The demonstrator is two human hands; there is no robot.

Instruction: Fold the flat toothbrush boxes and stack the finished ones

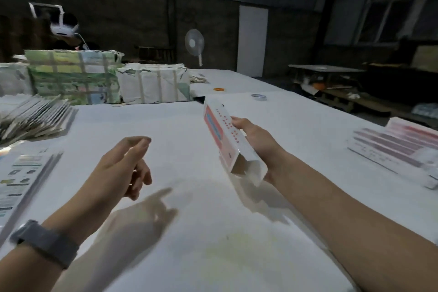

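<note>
The right hand [254,140] has its grip around a folded box [225,140], holding it tilted above the counter [201,232], its near end open. The left hand [123,166] hovers beside it, released, holding nothing. Finished boxes [393,147] are stacked at far right; flat boxes [35,118] lie at left.

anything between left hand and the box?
Nothing. In the head view only bare white table separates the empty left hand from the box in the right hand.
</note>
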